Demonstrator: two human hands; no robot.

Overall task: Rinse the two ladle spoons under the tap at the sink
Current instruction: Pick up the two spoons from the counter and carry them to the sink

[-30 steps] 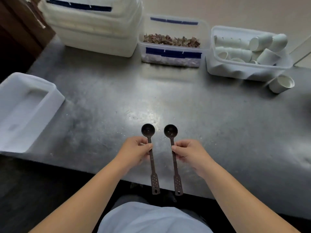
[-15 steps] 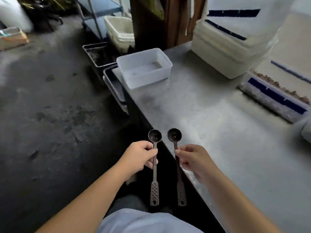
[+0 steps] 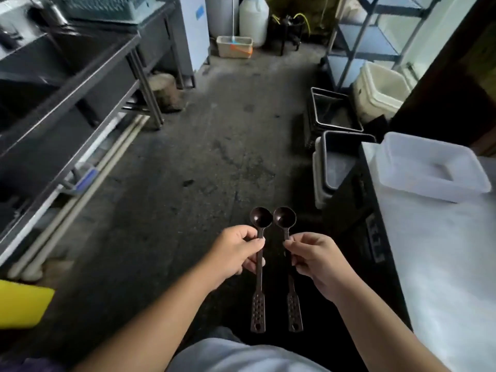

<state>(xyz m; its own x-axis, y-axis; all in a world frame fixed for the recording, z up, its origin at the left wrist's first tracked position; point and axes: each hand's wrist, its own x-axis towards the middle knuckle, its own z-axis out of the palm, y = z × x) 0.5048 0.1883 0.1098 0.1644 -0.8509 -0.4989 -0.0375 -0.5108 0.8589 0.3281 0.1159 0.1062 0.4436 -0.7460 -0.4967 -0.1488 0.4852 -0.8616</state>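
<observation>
Two dark brown ladle spoons with perforated handle ends are held side by side over the dark floor, bowls pointing away from me. My left hand (image 3: 236, 253) pinches the stem of the left ladle spoon (image 3: 259, 218). My right hand (image 3: 316, 261) pinches the stem of the right ladle spoon (image 3: 284, 217). The two bowls almost touch. A steel sink unit (image 3: 67, 76) runs along the far left; no tap shows clearly.
The steel table (image 3: 442, 264) with a clear plastic tub (image 3: 429, 167) stands at my right. Stacked metal trays (image 3: 335, 162), a white bin (image 3: 381, 89) and a shelving rack (image 3: 375, 36) line the right. A wood block (image 3: 163, 91), long poles (image 3: 80, 194) and a yellow item (image 3: 21, 304) lie left.
The view has swung left from the steel table to the floor aisle and sink unit. Both hands keep the same hold on the spoons, whose bowls are now closer together.
</observation>
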